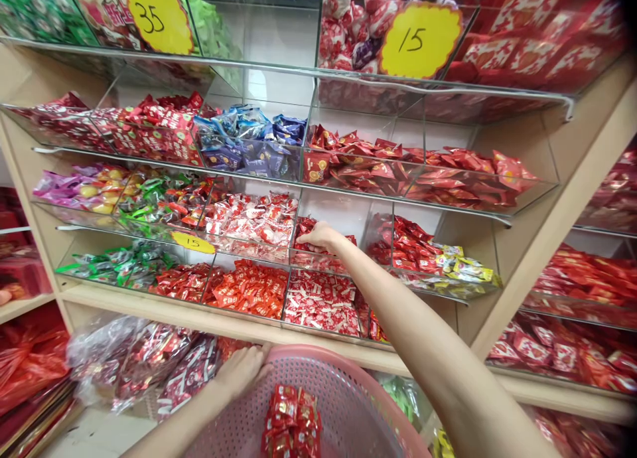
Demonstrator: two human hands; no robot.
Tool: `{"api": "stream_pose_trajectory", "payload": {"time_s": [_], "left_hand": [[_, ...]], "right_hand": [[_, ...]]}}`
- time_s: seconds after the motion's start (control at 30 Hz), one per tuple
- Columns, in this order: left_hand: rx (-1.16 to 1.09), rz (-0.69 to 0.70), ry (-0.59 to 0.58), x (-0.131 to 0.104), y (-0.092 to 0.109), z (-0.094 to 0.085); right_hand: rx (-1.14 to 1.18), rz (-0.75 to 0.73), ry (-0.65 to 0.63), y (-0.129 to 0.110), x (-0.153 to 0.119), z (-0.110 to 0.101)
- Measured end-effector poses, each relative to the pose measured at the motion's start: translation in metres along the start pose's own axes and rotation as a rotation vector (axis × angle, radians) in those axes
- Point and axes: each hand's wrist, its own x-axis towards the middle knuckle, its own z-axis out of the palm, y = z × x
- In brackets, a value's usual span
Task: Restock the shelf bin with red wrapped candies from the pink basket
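Note:
My left hand (243, 370) is closed over the left rim of a pink perforated plastic basket (338, 365). Several shiny red candy packets (291, 418) lie inside the basket. My right arm stretches forward to the shelves. In a clear divided bin on the second row from the bottom, my right hand (321, 235) touches small red candy packets (303, 231). Its thumb points left, while the other fingers are mostly hidden behind it and among the packets. White-and-red wrapped candies (253, 219) fill the compartment just left of that hand.
Clear bin fronts and dividers edge every shelf. Below the right hand is a bin of red-and-white packets (323, 302); orange-red packets (249, 289) lie beside it. Yellow price tags (421, 40) hang above. Bagged candy (149, 358) sits under the shelf, left of the basket.

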Motion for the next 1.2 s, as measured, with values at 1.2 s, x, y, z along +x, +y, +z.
{"api": "stream_pose_trajectory", "payload": {"time_s": [1.2], "left_hand": [[0.021,0.015,-0.004,0.003,0.003,0.0]], "right_hand": [[0.499,-0.236,0.15,0.02,-0.071,-0.03]]}}
